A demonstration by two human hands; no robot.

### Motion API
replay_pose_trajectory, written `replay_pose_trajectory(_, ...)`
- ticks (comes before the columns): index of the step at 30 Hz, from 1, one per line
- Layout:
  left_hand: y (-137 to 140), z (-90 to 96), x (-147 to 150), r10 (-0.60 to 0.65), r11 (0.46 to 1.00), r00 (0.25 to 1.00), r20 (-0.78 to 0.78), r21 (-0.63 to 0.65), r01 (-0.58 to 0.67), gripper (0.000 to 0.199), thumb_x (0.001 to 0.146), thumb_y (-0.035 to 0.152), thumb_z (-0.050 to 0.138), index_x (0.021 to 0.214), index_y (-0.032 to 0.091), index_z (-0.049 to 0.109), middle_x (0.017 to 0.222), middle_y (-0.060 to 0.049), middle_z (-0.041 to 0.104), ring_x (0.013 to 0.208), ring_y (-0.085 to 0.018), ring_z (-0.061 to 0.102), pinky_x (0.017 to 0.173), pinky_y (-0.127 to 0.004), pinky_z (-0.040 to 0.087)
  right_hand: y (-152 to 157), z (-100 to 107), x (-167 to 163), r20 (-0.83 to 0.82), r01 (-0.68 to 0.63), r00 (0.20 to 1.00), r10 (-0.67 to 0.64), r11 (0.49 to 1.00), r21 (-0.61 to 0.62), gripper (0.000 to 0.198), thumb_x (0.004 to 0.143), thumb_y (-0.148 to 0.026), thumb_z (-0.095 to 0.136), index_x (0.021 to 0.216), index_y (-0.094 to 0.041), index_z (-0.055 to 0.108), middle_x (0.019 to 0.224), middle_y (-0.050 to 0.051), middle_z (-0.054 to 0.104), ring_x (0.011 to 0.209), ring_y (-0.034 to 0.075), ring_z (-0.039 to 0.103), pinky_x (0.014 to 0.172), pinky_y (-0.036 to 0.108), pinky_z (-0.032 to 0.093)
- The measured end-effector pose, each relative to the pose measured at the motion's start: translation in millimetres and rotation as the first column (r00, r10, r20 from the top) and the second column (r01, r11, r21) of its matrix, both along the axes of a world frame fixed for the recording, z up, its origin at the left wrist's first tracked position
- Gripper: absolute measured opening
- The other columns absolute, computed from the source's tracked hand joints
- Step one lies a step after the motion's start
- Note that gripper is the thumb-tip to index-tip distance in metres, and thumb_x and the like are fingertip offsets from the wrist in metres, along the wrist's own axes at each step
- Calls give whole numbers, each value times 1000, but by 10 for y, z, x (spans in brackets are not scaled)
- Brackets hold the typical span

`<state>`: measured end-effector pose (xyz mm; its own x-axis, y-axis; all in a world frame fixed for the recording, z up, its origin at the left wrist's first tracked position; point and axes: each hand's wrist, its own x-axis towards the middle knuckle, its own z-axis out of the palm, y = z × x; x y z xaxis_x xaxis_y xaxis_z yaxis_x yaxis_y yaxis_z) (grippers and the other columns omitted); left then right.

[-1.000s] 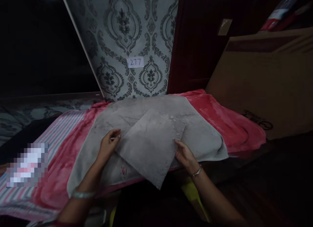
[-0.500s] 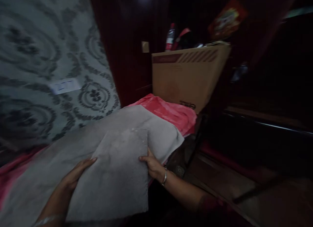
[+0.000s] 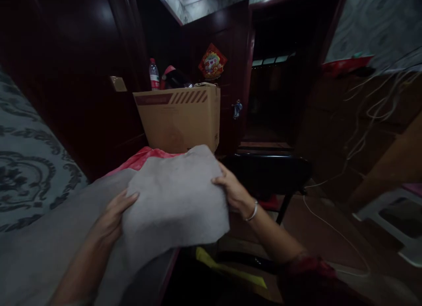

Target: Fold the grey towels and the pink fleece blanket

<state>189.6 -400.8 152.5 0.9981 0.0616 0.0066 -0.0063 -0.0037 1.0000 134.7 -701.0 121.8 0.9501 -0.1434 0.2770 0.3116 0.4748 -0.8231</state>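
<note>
1. Now the person holds a folded grey towel (image 3: 174, 200) with both hands, in the middle of the picture, up off the rest of the grey cloth (image 3: 49, 253) that lies at 8 o'clock from it

2. The left hand (image 3: 112, 218) grips the towel's left edge at 9 o'clock, fingers curled over the top and thumb hidden under it

3. The right hand (image 3: 232, 191) grips the right edge at 3 o'clock, fingers closed over the fold

4. To do this step well, both hands should probably keep the same tight pinch, so the fold does not slip open

5. It would help to keep the towel flat and level; its bottom edge at 6 o'clock sags a bit

6. A pink blanket (image 3: 145, 158) peeks out at 12 o'clock, just behind the towel, and a cardboard box (image 3: 178, 119) stands behind that

7. A dark chair (image 3: 273, 172) is near, at 2 o'clock past the right hand, so the person should likely mind it when moving the towel
</note>
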Motion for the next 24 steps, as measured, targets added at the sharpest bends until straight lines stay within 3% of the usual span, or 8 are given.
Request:
replay_pose_trajectory(2, -588, 118, 197, -195, 972, 979, 62, -120, 202, 57, 40, 38, 91, 91, 18, 75, 95, -9, 78, 92, -28, 72, 68, -28, 58, -545, 187, -35, 56, 174, 984, -170, 982, -70, 73, 55, -18, 70, 126, -26, 60, 127, 2, 67, 108, 26, 62, 91, 35, 51)
replay_pose_trajectory(5, -1464, 226, 471, -465, 842, 873, 149, -228, 488, 59, 48, 32, 89, 102, 15, 72, 98, -10, 76, 89, -26, 71, 73, -30, 57, -1399, 373, -74, 101, 391, 920, -379, 898, -203, 72, 57, -21, 69, 128, -25, 61, 131, 3, 64, 111, 27, 60, 94, 37, 50)
replay_pose_trajectory(9, -2550, 175, 757, -602, 716, 767, 224, -275, 642, 49, 55, 29, 85, 99, 14, 69, 96, -9, 75, 87, -22, 69, 82, -33, 55, -2478, 382, -117, 186, 599, 793, -580, 687, -412, 70, 64, -25, 65, 134, -25, 58, 128, 6, 65, 109, 28, 61, 92, 41, 51)
replay_pose_trajectory(13, -3382, -119, 904, -588, 773, 789, 177, -166, 613, 38, 59, 22, 78, 95, 13, 68, 87, -8, 73, 81, -21, 67, 81, -35, 53, -3221, 69, -189, 236, 705, 652, -720, 463, -538, 68, 65, -28, 67, 132, -22, 60, 124, 9, 66, 103, 28, 62, 91, 44, 52)
replay_pose_trajectory(16, -3708, -363, 946, -527, 835, 837, 145, -97, 542, 39, 61, 13, 73, 100, 12, 67, 86, -8, 71, 82, -21, 66, 84, -35, 52, -3472, -259, -247, 192, 713, 545, -816, 331, -618, 60, 61, -29, 68, 121, -20, 67, 115, 9, 69, 98, 27, 63, 89, 43, 52)
replay_pose_trajectory(20, -3788, -509, 1006, -504, 856, 840, 203, -16, 517, 45, 66, 11, 70, 111, 15, 67, 100, -9, 71, 93, -21, 65, 90, -34, 50, -3532, -512, -289, 220, 711, 495, -841, 246, -658, 53, 67, -36, 65, 118, -19, 70, 106, 8, 71, 90, 25, 64, 84, 41, 52)
replay_pose_trajectory(22, -3776, -514, 1041, -515, 854, 819, 252, 76, 514, 43, 68, 12, 69, 111, 16, 68, 102, -9, 72, 96, -22, 66, 92, -36, 50, -3513, -534, -300, 262, 687, 453, -852, 147, -712, 52, 71, -37, 63, 119, -19, 71, 99, 8, 72, 86, 25, 63, 83, 42, 52)
replay_pose_trajectory(24, -3776, -508, 1067, -520, 854, 808, 278, 151, 498, 41, 69, 12, 68, 109, 17, 69, 101, -9, 72, 96, -23, 66, 94, -37, 50, -3484, -524, -320, 335, 644, 405, -851, 5, -765, 48, 74, -38, 61, 118, -21, 72, 96, 8, 71, 85, 26, 62, 83, 44, 52)
